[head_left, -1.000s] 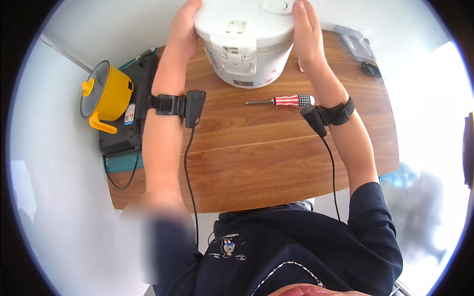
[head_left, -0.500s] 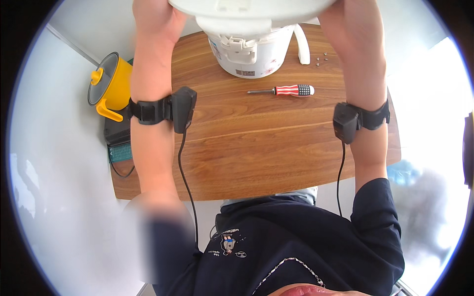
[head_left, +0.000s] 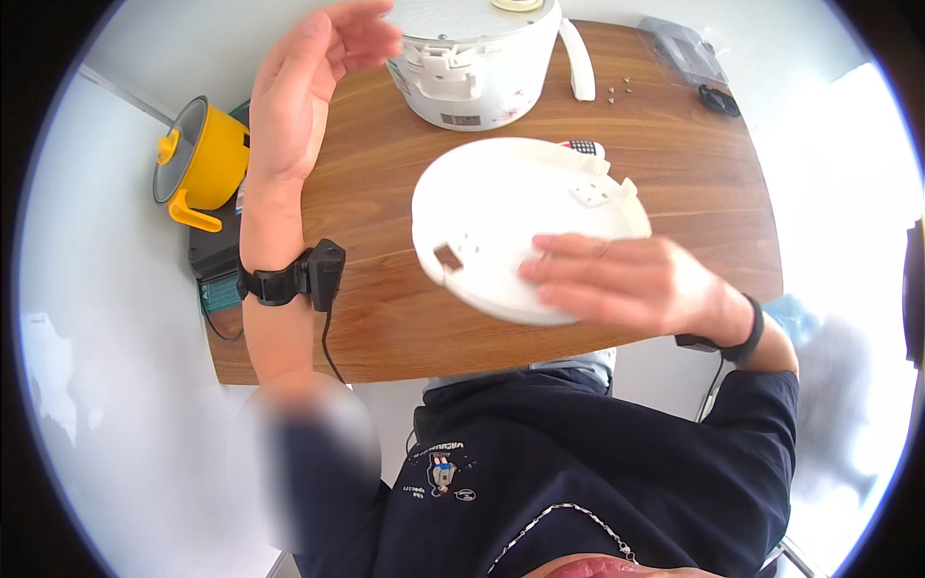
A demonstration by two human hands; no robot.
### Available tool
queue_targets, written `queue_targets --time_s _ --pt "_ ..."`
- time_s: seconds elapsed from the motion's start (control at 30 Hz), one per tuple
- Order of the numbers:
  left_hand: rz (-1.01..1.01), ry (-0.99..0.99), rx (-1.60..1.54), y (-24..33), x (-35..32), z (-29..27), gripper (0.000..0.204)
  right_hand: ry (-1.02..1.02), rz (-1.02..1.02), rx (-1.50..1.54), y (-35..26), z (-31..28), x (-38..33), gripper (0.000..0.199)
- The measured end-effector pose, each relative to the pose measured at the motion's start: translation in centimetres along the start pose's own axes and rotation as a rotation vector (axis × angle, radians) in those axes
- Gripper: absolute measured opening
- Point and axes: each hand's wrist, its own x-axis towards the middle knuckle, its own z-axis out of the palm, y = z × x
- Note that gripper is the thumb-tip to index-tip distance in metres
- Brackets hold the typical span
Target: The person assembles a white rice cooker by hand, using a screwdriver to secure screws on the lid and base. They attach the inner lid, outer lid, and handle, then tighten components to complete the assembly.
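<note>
My right hand point(head_left: 636, 284) grips the round white lid cover point(head_left: 511, 222) by its near right edge, fingers lying across the hollow inner face, thumb hidden. The cover is tilted above the middle of the table, with small holes and a rectangular cutout showing. At the far left, my left hand point(head_left: 308, 96) is raised with fingers apart and holds nothing, beside the white rice cooker point(head_left: 520, 82). With the cover off, a grey metal plate point(head_left: 438, 21) shows on the cooker's top. A screwdriver point(head_left: 585, 148) lies mostly hidden behind the cover, its checkered handle end visible.
Several small screws point(head_left: 618, 91) lie right of the cooker's white handle point(head_left: 578, 63). A clear plastic bag point(head_left: 682, 50) and a coiled black cable point(head_left: 719, 100) sit at the far right. On the left, a yellow pot point(head_left: 217, 159) stands on a black appliance point(head_left: 214, 241).
The white cover has come off the cooker toward me, turned so its inside shows, in my right hand. My left hand has let go and stays near the cooker.
</note>
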Motion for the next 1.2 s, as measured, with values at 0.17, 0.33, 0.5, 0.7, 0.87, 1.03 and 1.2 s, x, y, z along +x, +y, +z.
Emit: queue_targets --time_s 0.17,0.33,0.5,0.7,0.87,1.03,1.2 --pt "-0.126 -0.112 0.194 -3.2 -2.7 2.7 0.034 -0.008 -0.101 -0.016 0.0 5.4 -3.2 0.032" --pt "-0.282 -0.337 0.276 -5.5 -4.9 5.0 0.018 -0.064 -0.113 0.036 0.5 6.5 -3.8 0.033" --pt "-0.372 -0.317 0.386 -8.2 -5.8 6.0 0.017 -0.079 -0.134 -0.085 0.1 8.4 -4.0 0.036" --pt "-0.441 -0.189 0.341 -10.1 -6.3 6.1 0.021 -0.124 -0.103 -0.102 0.0 10.5 -4.3 0.041" --pt "-0.330 -0.104 0.230 -12.4 -5.6 6.3 0.032 -0.070 -0.094 -0.036 0.9 11.8 -4.2 0.038" --pt "-0.355 -0.100 0.213 -13.6 -5.3 5.5 0.036 0.127 -0.038 0.037 3.1 9.0 -2.8 0.031" --pt "-0.349 -0.049 0.308 -14.1 -5.0 6.3 0.038 0.446 0.549 -0.205 13.7 6.6 -4.6 0.019"
